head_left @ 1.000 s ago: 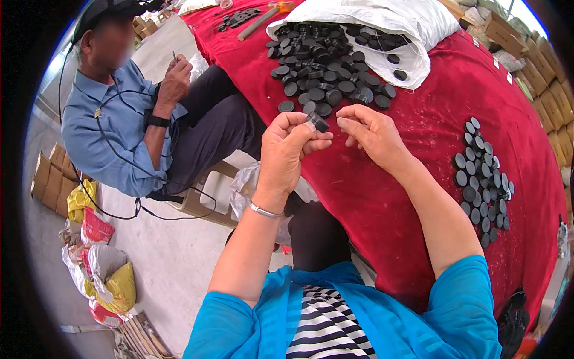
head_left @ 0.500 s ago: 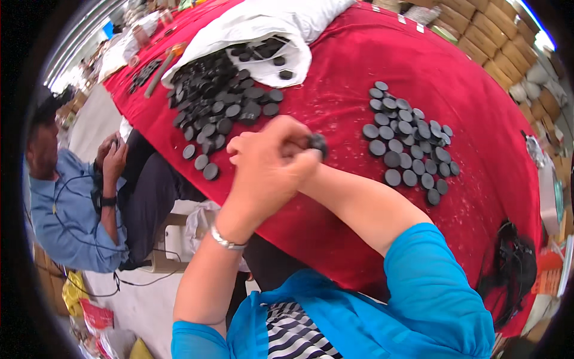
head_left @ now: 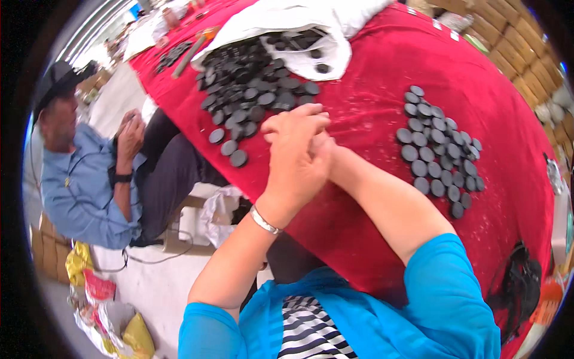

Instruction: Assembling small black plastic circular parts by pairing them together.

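My left hand [head_left: 294, 152], with a silver bangle at its wrist, is bent over my right hand [head_left: 332, 157] above the red cloth. The left fingers curl across at the top; whatever they close on is hidden. Most of the right hand, fingers included, is covered by the left. Just beyond and to the left spreads a big heap of black round discs [head_left: 248, 96], spilling from a white sack [head_left: 293, 18]. A smaller group of similar black discs [head_left: 439, 146] lies to the right, mostly side by side.
The red cloth [head_left: 371, 251] covers the table. At its far left lie a stick-like tool [head_left: 190, 57] and more dark pieces [head_left: 173, 57]. A seated person in a blue shirt [head_left: 89, 185] is at left. A black tangled item [head_left: 517, 281] lies at the right edge; stacked cartons [head_left: 520, 48] stand behind.
The view has swung, so the scene sits farther right. A black disc showing at my hands earlier is out of sight now. My left hand has come farther over the right.
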Available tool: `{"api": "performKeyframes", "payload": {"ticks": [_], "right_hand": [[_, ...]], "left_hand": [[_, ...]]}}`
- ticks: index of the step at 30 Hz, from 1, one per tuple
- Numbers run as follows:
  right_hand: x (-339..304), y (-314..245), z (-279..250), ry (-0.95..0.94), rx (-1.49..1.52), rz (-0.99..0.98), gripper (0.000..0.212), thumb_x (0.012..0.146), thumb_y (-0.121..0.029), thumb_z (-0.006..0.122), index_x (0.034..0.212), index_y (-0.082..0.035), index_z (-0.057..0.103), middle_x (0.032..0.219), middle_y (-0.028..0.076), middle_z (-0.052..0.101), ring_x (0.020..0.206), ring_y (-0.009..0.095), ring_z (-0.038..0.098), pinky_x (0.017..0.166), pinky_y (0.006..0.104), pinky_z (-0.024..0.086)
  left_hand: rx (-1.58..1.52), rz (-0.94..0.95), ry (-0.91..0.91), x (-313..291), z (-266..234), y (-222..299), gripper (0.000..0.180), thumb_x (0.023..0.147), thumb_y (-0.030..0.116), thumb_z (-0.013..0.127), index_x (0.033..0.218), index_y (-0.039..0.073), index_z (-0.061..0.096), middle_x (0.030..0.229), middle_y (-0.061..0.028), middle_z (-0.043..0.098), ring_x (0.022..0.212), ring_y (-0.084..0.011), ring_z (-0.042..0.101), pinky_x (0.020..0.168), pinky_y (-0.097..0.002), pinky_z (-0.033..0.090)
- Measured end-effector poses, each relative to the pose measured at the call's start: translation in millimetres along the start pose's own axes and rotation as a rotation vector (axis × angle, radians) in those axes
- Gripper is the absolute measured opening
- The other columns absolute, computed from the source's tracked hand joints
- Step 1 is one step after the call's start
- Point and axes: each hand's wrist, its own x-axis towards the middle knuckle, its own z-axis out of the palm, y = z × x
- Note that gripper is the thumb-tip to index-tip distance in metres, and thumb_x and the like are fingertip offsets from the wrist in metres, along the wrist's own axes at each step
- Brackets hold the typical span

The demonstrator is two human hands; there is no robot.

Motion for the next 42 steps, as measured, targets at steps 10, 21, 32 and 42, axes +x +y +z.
{"api": "performKeyframes", "payload": {"ticks": [10, 21, 32, 42], "right_hand": [[14.5, -5.0, -25.8, -0.115, -0.686, 0.101, 0.037, 0.085, -0.021, 0.061, 0.119, -0.008, 0.058, 0.121, 0.016, 0.055, 0.114, 0.034, 0.051, 0.094, 0.0470, 0.041], [11.7, -11.8, -17.3, -0.332, -0.617, -0.016, 0.031, 0.079, -0.010, 0.064, 0.109, -0.004, 0.060, 0.108, 0.013, 0.059, 0.105, 0.034, 0.054, 0.089, 0.0425, 0.045], [15.5, -21.4, -17.4, -0.361, -0.657, 0.083, 0.038, 0.077, -0.017, 0.068, 0.111, -0.002, 0.060, 0.104, 0.015, 0.060, 0.102, 0.034, 0.055, 0.086, 0.0424, 0.045], [24.3, -42.2, -13.6, -0.360, 0.278, 0.644, 0.036, 0.086, -0.014, 0.066, 0.119, -0.004, 0.059, 0.107, 0.003, 0.061, 0.090, 0.008, 0.057, 0.073, 0.0239, 0.045]], "left_hand": [[0.545, -0.461, -0.135, -36.1, -104.1, -110.4, 0.065, 0.079, 0.045, 0.067, 0.128, 0.004, 0.054, 0.132, -0.0296, 0.046, 0.127, -0.0409, 0.042, 0.107, -0.0442, 0.033], [0.522, -0.197, -0.133, -68.9, -94.4, -96.8, 0.054, 0.075, 0.024, 0.074, 0.122, 0.006, 0.056, 0.133, -0.0213, 0.047, 0.120, -0.0388, 0.047, 0.102, -0.0439, 0.037], [0.399, -0.181, -0.116, -73.5, -100.8, -82.9, 0.050, 0.070, 0.016, 0.075, 0.117, 0.007, 0.059, 0.124, -0.0156, 0.055, 0.116, -0.0344, 0.050, 0.100, -0.0416, 0.039], [0.350, -0.178, -0.015, -75.0, -91.0, -76.7, 0.052, 0.074, 0.018, 0.075, 0.121, 0.005, 0.056, 0.124, -0.0162, 0.055, 0.115, -0.0334, 0.052, 0.099, -0.0406, 0.040]]}}
